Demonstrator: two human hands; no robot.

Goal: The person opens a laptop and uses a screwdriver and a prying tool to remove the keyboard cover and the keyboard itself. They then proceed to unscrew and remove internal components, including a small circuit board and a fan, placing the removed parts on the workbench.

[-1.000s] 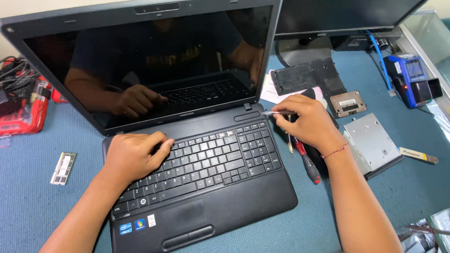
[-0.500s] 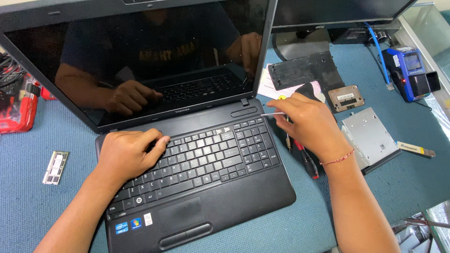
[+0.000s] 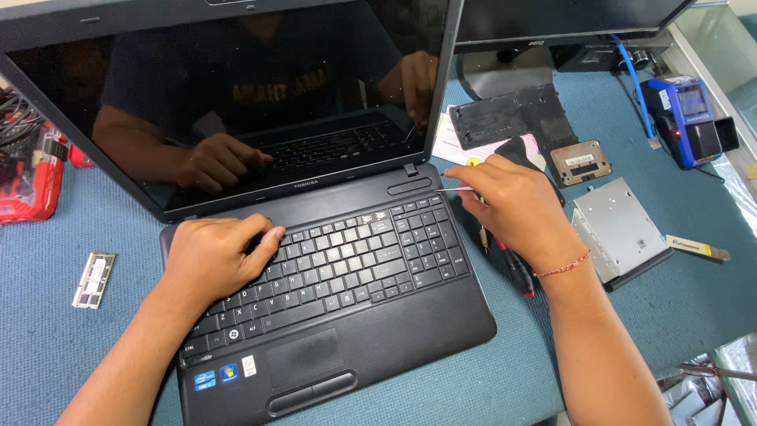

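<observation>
My right hand (image 3: 516,209) pinches a thin metal pick (image 3: 456,188), its long axis pointing left at the laptop (image 3: 331,260) hinge strip's right end; my left hand (image 3: 213,256) presses flat, holding nothing, on the keyboard's left side.

One open black laptop (image 3: 331,315), two hands, left (image 3: 217,256) and right (image 3: 516,209), one memory stick (image 3: 94,279), one silver drive (image 3: 619,229), two black cover panels (image 3: 512,117), one red-handled screwdriver (image 3: 516,268).
</observation>
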